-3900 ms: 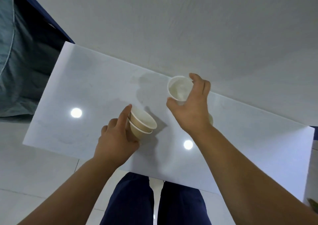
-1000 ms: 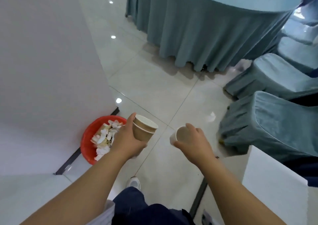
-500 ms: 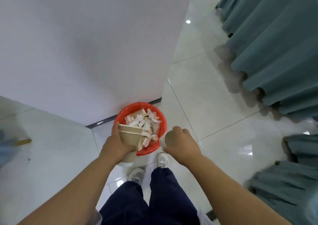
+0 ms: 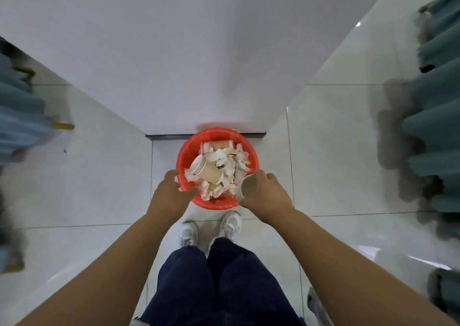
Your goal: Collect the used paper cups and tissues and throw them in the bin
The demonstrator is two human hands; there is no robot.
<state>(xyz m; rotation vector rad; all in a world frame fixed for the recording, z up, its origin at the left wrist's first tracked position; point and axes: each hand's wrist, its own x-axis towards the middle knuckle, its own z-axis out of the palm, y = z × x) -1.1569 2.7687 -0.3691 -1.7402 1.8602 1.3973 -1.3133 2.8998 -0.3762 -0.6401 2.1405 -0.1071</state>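
Bin (image 4: 183, 151) on glossy tiles (image 4: 99, 176) against wall (image 4: 199, 51)

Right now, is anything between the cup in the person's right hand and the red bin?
Nothing visible. The right hand grips the paper cup at the right rim of the red bin, which has no lid. It is heaped with tissues and cups, and the empty left hand hovers at the left rim.

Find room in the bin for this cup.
Inside the bin, bare red shows along the left wall and near rim, beside the left hand. The middle is crowded with stacked cups and tissues. The right hand holds the cup at the right rim.
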